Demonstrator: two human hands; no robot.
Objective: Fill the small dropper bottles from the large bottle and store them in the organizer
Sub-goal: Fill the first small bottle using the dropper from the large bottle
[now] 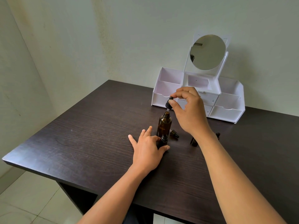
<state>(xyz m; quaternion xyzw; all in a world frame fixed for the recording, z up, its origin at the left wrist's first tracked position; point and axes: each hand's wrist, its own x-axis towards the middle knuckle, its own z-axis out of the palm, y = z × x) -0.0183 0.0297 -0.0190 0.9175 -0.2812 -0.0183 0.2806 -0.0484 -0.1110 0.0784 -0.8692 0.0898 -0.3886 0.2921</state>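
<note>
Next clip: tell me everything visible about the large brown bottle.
The large brown bottle looks like amber glass, with rounded shoulders and a narrow neck. It stands upright and uncapped on the dark table. The right hand pinches a dropper with its tube at the mouth. A small bottle, held by the left hand, hides its base.

Left of the large bottle [164, 125] the table [72, 143] lies open; a loose dropper [174, 133] and the organizer [226, 113] obstruct the right.

Bare forearms [234, 175]; left hand [148, 152] and right hand [190, 110] bare, nails short
</note>
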